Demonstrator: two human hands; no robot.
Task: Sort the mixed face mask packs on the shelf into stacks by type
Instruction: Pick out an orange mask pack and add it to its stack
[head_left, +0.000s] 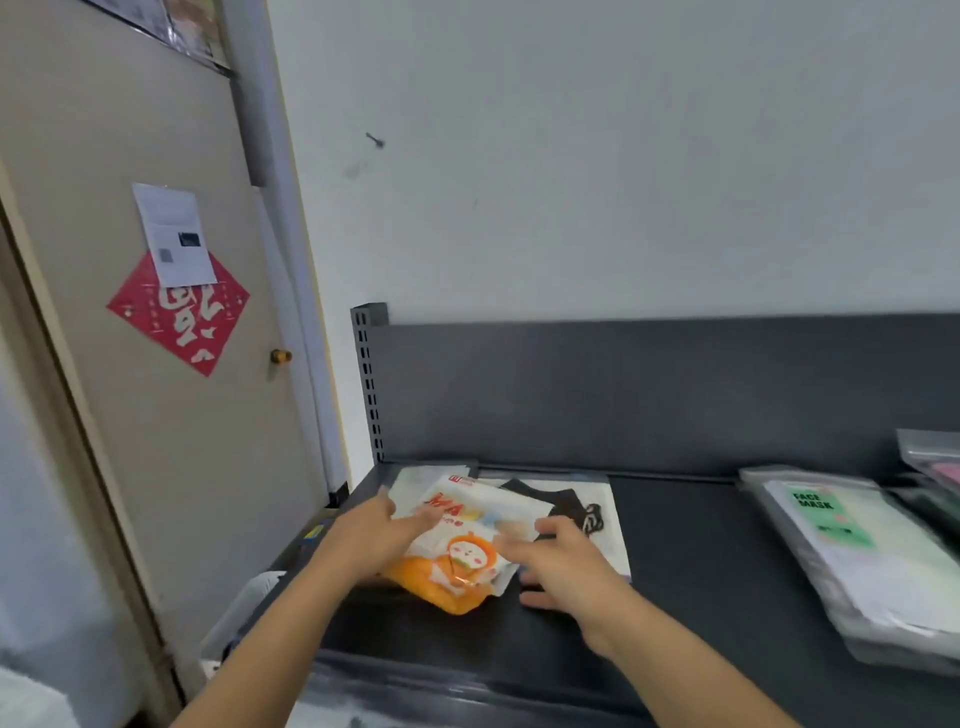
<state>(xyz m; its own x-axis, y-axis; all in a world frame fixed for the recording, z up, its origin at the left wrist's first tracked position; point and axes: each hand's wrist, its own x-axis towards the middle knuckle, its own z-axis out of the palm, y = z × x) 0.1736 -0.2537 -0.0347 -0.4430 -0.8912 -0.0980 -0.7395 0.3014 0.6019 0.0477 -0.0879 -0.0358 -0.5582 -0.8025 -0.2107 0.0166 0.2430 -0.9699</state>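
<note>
Orange and white plastic marks the orange-and-white pack (457, 551), which is at the left end of the dark shelf (701, 571), between both hands and overlapping the other packs there. The left hand (371, 535) pinches its left edge, thumb on top and fingers behind, most likely so the slippery sleeve comes off the heap without dragging its neighbours. The right hand (563, 566) reaches the pack's right edge with fingers spread; they are blurred, so I cannot tell whether they grip or merely steady it.

Behind and beneath lies the black-mask pack (582, 506), a clear sleeve showing a dark mask, and a pale pack (415, 478) pokes out near the back corner (this heap looks like the unsorted mix). Well apart, at the right end, the green-labelled stack (841, 535) lies flat, which suggests one type already has its place.

Red letters "MA" show on the held pack, the rest blurred, above a cartoon face in an orange ring. The green label reads "FACE MASK". On the door (218, 441) a red diamond paper (182, 322) carries white brush characters, partly under a white notice (174, 234) whose print is too small to read
</note>
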